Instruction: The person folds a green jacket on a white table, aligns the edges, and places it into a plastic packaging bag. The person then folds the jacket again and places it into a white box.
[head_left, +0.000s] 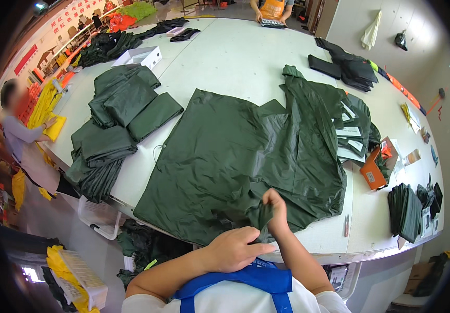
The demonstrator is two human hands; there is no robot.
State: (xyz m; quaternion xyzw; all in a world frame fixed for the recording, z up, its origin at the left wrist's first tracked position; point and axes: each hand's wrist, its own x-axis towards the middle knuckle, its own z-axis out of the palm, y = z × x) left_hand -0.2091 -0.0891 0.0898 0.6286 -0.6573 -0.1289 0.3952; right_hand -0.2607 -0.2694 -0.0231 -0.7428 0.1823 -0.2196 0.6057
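On the surface (209,57), the green garment (209,141) lay unfolded at the front edge, clutched by the right hand (277,211), the left hand (233,250) unclear in its hold, folded bundles (126,99) near the left edge.

There is one spread garment (220,156), one orange box (374,173).

Table top (209,62): white. Garment (220,151) over near edge: dark green, plain. Folded stack (131,104), toward left edge: matching green. Carton (372,175), right edge: orange. Co-worker's apron (272,9), far edge: orange. Wearer's apron (272,279): blue.
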